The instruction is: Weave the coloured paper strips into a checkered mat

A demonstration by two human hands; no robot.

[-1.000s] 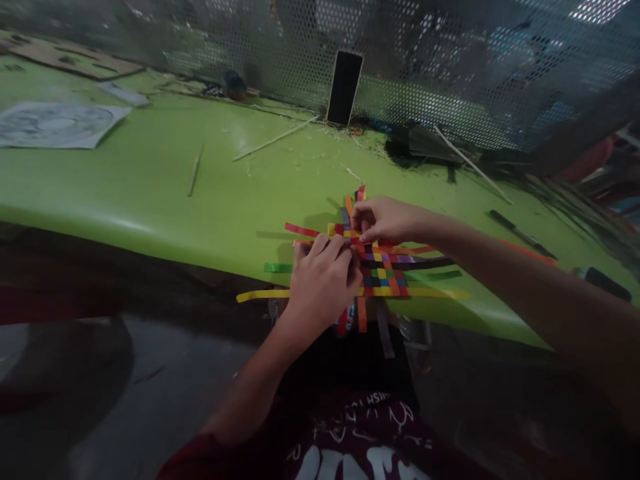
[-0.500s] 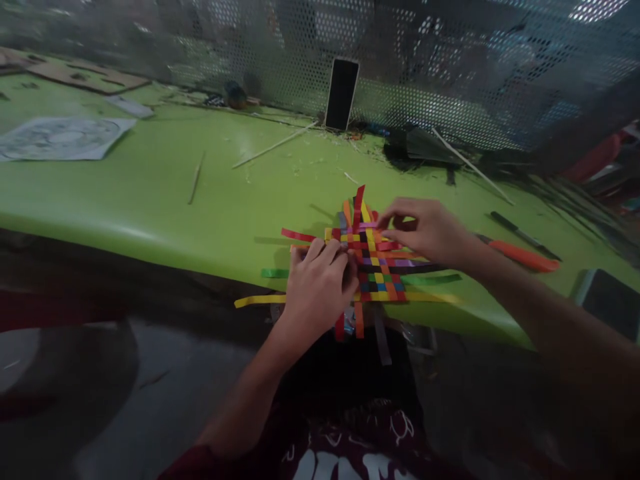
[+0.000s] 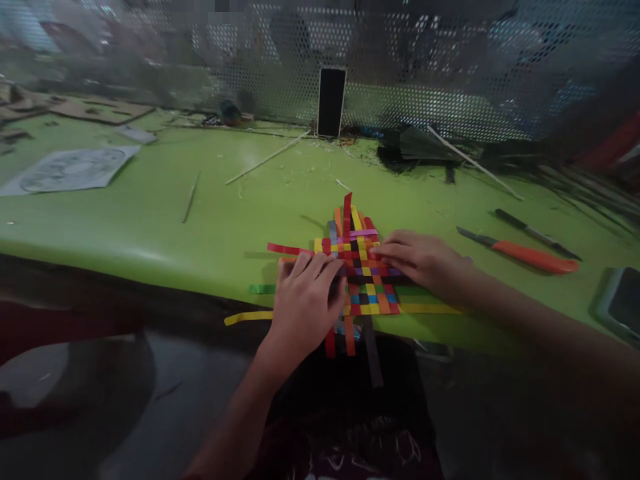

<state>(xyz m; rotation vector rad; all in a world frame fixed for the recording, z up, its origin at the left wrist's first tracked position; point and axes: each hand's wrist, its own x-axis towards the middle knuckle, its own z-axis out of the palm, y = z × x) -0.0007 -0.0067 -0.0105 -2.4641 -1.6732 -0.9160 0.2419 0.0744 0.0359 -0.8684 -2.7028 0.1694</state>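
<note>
A mat of woven colored paper strips point(image 3: 371, 290) lies at the table's front edge, with loose ends sticking out on every side. My left hand point(image 3: 307, 293) covers its left part, fingers bent and pressed together on the weave. At the upper right of the mat, my right hand point(image 3: 423, 259) has its fingers together on the strips, their tips by a red one. A red strip end point(image 3: 347, 212) stands up at the top. Yellow point(image 3: 247, 318) and green point(image 3: 263, 289) ends stretch out left. What lies under my left palm is hidden.
On the green table point(image 3: 165, 253), an orange-handled knife point(image 3: 535, 258) and a dark-handled knife point(image 3: 537, 235) lie at right, near a phone-like device point(image 3: 623, 303). A dark phone point(image 3: 331, 103) leans on the perforated screen point(image 3: 280, 53). A printed sheet point(image 3: 75, 169) is at left.
My right hand has come down from a raised pinch onto the mat's upper right, its fingers now flatter. My left hand stays on the weave. The camera view has shifted slightly.
</note>
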